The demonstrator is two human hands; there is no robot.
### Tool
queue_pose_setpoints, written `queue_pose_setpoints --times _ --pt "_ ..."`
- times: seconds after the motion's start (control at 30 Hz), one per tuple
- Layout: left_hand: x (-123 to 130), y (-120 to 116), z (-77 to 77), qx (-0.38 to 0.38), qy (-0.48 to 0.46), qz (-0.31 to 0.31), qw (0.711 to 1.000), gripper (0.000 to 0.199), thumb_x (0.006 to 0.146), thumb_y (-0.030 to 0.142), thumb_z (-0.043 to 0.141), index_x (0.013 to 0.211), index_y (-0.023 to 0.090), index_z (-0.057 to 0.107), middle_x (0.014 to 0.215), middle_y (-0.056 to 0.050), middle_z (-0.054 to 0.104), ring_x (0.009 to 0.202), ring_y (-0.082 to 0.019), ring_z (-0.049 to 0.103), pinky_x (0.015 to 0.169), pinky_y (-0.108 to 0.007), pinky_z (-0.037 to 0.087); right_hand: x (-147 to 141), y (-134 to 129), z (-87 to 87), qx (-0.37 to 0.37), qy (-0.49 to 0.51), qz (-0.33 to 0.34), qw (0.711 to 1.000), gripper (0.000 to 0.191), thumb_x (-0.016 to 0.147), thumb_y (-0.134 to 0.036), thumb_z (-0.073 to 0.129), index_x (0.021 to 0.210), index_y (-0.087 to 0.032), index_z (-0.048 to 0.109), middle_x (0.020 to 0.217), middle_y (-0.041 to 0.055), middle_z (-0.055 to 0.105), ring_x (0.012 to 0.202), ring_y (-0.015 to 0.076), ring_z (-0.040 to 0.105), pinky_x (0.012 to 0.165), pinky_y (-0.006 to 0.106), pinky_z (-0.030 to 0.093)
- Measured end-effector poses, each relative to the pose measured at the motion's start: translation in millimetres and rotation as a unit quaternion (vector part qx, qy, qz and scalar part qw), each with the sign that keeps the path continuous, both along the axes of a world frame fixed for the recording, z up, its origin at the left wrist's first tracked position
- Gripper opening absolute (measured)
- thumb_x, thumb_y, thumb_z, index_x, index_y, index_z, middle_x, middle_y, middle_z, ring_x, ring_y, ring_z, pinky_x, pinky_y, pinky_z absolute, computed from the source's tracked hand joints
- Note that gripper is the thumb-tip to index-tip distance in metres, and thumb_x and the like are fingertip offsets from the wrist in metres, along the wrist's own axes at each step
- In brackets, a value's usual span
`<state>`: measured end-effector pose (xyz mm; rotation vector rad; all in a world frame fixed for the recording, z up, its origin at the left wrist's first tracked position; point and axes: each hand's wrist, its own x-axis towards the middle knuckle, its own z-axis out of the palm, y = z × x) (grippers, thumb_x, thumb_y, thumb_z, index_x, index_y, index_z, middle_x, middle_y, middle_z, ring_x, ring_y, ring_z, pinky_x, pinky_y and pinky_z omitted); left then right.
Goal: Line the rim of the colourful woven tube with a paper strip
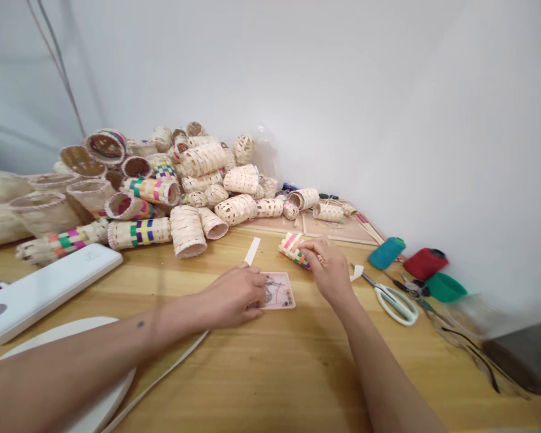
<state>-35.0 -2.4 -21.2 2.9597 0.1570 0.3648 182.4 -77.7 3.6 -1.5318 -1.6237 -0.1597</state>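
My left hand point(238, 293) rests at the left edge of a small pink tray point(290, 288) that holds small dark and silvery bits. A white strip point(253, 251) sticks out past its knuckles, and the fingers are bent downward, so what they grip is partly hidden. To the right, my right hand point(327, 264) has its thumb and fingertips closed on a small woven basket point(291, 243) with pink and coloured bands, lying tilted on the wooden table point(261, 373).
A large heap of woven baskets point(202, 159) fills the back left. A white power bank point(49, 294) lies at left. Scissors point(395, 305), pliers point(413, 287) and thread spools in blue point(386, 252), red point(426, 263) and green point(445, 287) are at right, near glasses point(478, 355).
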Motion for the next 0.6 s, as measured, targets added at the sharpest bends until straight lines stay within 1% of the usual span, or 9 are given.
queue_pose_setpoints --times 0.1,0.2,0.3,0.43,0.53,0.6 --pt "1 -2 1.3 -0.007 -0.004 0.001 1.0 0.016 0.083 0.022 0.059 0.068 0.018 0.059 0.08 -0.002 0.063 0.08 -0.017 0.057 0.072 -0.03 0.033 5 0 -1.7 0.011 0.015 -0.023 1.0 0.019 0.089 -0.027 0.051 0.087 -0.02 0.067 0.089 0.0072 0.067 0.087 0.0227 0.06 0.079 0.035 0.044" --pt "1 -4 4.2 -0.015 -0.024 0.003 1.0 0.017 0.086 0.023 0.057 0.07 0.018 0.061 0.082 -0.002 0.064 0.079 -0.016 0.056 0.074 -0.03 0.034 11 0 -3.3 0.023 0.031 -0.047 0.998 0.019 0.088 -0.028 0.051 0.087 -0.019 0.067 0.09 0.0074 0.068 0.087 0.0225 0.06 0.08 0.035 0.045" --pt "3 -5 9.6 -0.001 -0.056 0.0 0.998 0.02 0.088 0.024 0.056 0.07 0.018 0.061 0.083 -0.002 0.064 0.078 -0.016 0.053 0.074 -0.03 0.032 15 1 -4.4 0.032 0.04 -0.069 0.996 0.019 0.087 -0.029 0.051 0.087 -0.019 0.067 0.09 0.007 0.068 0.087 0.0225 0.06 0.08 0.035 0.045" --pt "7 -5 23.8 0.031 -0.069 -0.011 0.997 0.02 0.09 0.023 0.053 0.072 0.018 0.059 0.082 -0.002 0.063 0.077 -0.016 0.052 0.073 -0.031 0.032 23 3 -5.2 0.047 0.063 -0.119 0.99 0.022 0.086 -0.034 0.049 0.087 -0.019 0.065 0.087 0.0066 0.067 0.084 0.0226 0.06 0.077 0.035 0.045" --pt "10 1 38.8 0.023 -0.053 -0.014 0.998 0.019 0.09 0.021 0.053 0.072 0.017 0.061 0.081 -0.002 0.063 0.077 -0.016 0.054 0.074 -0.03 0.034 29 3 -6.3 0.049 0.092 -0.16 0.982 0.025 0.086 -0.036 0.046 0.089 -0.018 0.064 0.087 0.0069 0.066 0.08 0.022 0.06 0.072 0.034 0.045" --pt "10 8 48.3 0.011 -0.06 -0.012 0.998 0.018 0.089 0.02 0.052 0.075 0.017 0.063 0.083 -0.003 0.064 0.078 -0.016 0.055 0.074 -0.029 0.035 32 3 -7.6 0.042 0.108 -0.178 0.977 0.026 0.086 -0.037 0.046 0.09 -0.018 0.063 0.086 0.0067 0.067 0.076 0.0215 0.06 0.069 0.033 0.045"
